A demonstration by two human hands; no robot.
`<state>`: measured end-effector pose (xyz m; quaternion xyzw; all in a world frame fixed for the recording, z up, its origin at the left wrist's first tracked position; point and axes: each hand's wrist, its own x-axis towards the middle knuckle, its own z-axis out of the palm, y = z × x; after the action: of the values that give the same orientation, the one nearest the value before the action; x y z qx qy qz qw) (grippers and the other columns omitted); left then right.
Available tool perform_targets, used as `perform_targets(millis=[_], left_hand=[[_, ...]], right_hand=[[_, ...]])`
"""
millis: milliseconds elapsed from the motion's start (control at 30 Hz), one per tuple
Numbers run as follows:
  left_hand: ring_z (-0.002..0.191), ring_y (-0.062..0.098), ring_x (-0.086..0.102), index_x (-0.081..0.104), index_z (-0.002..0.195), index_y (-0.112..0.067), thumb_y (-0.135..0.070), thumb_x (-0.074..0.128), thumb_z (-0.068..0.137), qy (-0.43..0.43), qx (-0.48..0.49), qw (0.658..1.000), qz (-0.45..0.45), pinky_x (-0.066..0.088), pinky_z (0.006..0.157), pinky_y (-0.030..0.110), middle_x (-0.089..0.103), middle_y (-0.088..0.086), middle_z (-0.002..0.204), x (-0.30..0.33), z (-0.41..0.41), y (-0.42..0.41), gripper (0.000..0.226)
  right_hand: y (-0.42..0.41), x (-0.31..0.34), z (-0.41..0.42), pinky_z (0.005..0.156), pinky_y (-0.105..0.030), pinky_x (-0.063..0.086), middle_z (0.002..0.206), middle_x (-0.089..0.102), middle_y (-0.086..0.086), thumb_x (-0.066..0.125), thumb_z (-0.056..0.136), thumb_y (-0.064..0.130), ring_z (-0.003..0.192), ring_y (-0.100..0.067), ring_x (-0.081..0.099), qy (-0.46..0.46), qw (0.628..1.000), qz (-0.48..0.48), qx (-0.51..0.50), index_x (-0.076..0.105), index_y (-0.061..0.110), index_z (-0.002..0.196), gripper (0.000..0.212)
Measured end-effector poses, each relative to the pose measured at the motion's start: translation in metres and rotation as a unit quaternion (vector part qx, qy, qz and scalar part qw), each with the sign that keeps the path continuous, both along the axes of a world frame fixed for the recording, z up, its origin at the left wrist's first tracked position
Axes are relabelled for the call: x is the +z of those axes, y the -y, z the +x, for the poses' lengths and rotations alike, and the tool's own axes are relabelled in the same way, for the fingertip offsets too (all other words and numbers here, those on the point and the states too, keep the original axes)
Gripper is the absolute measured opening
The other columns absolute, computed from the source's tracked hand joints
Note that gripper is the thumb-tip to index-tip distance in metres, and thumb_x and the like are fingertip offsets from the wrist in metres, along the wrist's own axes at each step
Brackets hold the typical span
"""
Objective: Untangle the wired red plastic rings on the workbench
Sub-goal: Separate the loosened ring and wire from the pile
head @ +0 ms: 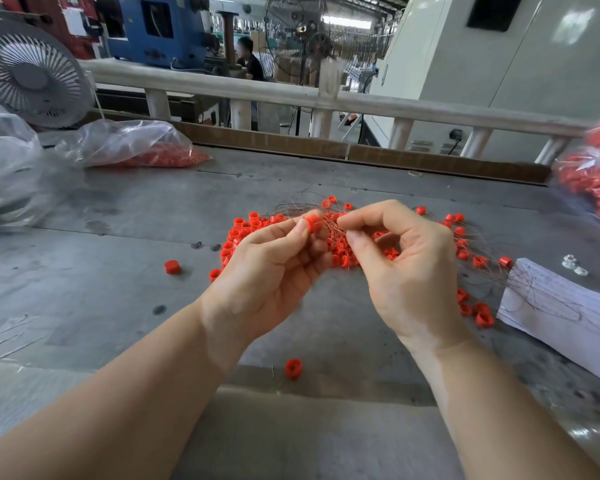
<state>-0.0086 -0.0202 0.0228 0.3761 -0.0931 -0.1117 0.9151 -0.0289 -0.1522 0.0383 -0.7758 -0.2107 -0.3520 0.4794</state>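
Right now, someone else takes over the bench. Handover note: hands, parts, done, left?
Left hand: pinches one red ring between thumb and fingers, above the pile.
Right hand: thumb and forefinger pinch the wires running from that ring.
Pile: most rings lie in a tangled heap mid-bench, with wires trailing right onto the paper.
Loose rings: one left of the pile, one near the front edge, a few by the paper.
Bags of rings: far left and far right.
Done: a few rings at most lie apart.
Left: free the held ring, then the heap.
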Motion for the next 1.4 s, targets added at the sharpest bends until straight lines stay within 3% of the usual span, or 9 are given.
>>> perform_targets(millis=[167,367,600,767,900,1133,1400], left_hand=[[0.056,0.006,0.054,0.060,0.086,-0.005,-0.006,0.044,0.088,0.008,-0.002,1.000,-0.019,0.054,0.062,0.021,0.057,0.004,0.072,0.0037,-0.0009,-0.0019,0.017],[0.057,0.008,0.056,0.065,0.082,-0.004,-0.008,0.052,0.075,-0.002,-0.007,0.999,-0.041,0.056,0.065,0.023,0.057,0.005,0.073,0.0028,-0.0017,-0.0023,0.016],[0.064,0.007,0.063,0.077,0.085,-0.013,-0.010,0.055,0.078,-0.004,-0.030,0.999,-0.037,0.056,0.068,0.023,0.064,0.003,0.073,-0.0018,0.0004,-0.0024,0.024],[0.066,0.007,0.065,0.077,0.082,-0.014,-0.011,0.057,0.075,0.005,-0.011,1.000,-0.022,0.057,0.072,0.023,0.067,0.001,0.072,-0.0023,-0.0006,-0.0014,0.021],[0.069,0.009,0.069,0.077,0.080,-0.014,-0.011,0.057,0.075,0.017,-0.006,1.000,-0.004,0.057,0.073,0.023,0.071,0.003,0.074,-0.0013,-0.0030,-0.0008,0.020],[0.083,0.018,0.072,0.077,0.080,-0.014,-0.012,0.058,0.075,0.031,-0.007,0.999,0.008,0.057,0.068,0.025,0.074,0.008,0.090,-0.0020,-0.0037,0.0001,0.019],[0.074,0.011,0.070,0.077,0.081,-0.014,-0.008,0.058,0.076,0.056,-0.003,0.998,0.006,0.055,0.066,0.020,0.074,0.005,0.083,-0.0050,-0.0032,0.0009,0.020]], right_hand=[[-0.0007,-0.0001,-0.0003,0.059,-0.007,0.039,0.073,0.065,0.007,0.066,0.079,-0.005,0.064,0.001,0.056,0.000,1.000,-0.012,-0.002,0.069,0.017,0.079,0.022],[-0.0004,-0.0006,-0.0002,0.059,-0.010,0.042,0.073,0.067,0.005,0.066,0.079,-0.005,0.066,-0.003,0.057,-0.004,1.000,-0.015,0.001,0.070,0.015,0.079,0.021],[0.0002,-0.0008,0.0004,0.061,-0.007,0.039,0.075,0.068,0.003,0.065,0.079,-0.005,0.067,0.000,0.058,-0.009,1.000,-0.006,0.006,0.070,0.013,0.079,0.019],[-0.0009,-0.0008,0.0003,0.058,-0.014,0.042,0.077,0.068,0.000,0.064,0.080,0.004,0.067,-0.013,0.058,-0.009,1.000,0.003,0.005,0.069,0.015,0.083,0.012],[-0.0017,-0.0003,-0.0007,0.060,-0.014,0.041,0.077,0.067,0.002,0.067,0.078,0.014,0.065,-0.003,0.055,-0.015,1.000,0.009,0.013,0.067,0.020,0.084,0.008],[-0.0030,-0.0030,0.0019,0.068,-0.008,0.038,0.078,0.067,0.004,0.076,0.070,0.029,0.068,-0.003,0.055,-0.011,0.999,-0.035,-0.014,0.070,0.015,0.086,0.022],[-0.0017,-0.0047,0.0034,0.062,-0.008,0.039,0.069,0.064,0.011,0.078,0.074,0.020,0.061,0.002,0.054,-0.028,1.000,-0.003,-0.002,0.069,0.021,0.081,0.011]])
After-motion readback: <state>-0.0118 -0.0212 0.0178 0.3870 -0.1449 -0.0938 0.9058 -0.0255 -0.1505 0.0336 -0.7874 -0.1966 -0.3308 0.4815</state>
